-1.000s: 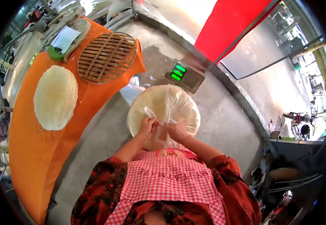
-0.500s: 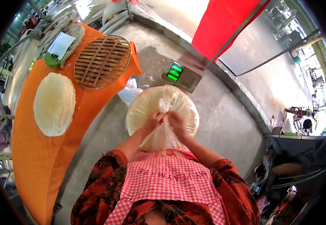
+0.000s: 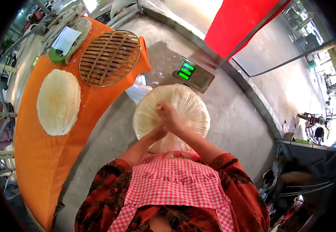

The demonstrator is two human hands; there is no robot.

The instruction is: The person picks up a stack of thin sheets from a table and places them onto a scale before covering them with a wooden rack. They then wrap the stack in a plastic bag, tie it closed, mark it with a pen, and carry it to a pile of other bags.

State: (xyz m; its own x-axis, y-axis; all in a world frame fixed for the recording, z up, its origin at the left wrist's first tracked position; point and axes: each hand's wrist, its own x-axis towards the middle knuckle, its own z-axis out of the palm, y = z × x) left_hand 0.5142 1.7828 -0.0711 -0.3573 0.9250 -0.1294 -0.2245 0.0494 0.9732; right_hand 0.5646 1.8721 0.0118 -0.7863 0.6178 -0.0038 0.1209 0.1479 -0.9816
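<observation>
A clear plastic bag (image 3: 193,112) wraps a thick, round, pale stack that looks like flat dough sheets, in front of my apron. My left hand (image 3: 159,131) is closed on the gathered plastic at the bag's near side. Crossing just above it, my right hand (image 3: 168,115) has its fingers curled round the bag's twisted neck, which is mostly hidden inside the two hands. The hands touch each other over the middle of the bag.
To the left, an orange cloth (image 3: 40,158) covers a table. On it lie a pale stack of round sheets (image 3: 58,102), a round slatted rack (image 3: 110,58) and a green-edged item with paper (image 3: 63,42). A digital scale (image 3: 193,74) with green displays sits beyond the bag.
My right hand has moved up and left across the left hand, which has dropped slightly lower. The upright plastic neck between them no longer shows. The view has shifted a little.
</observation>
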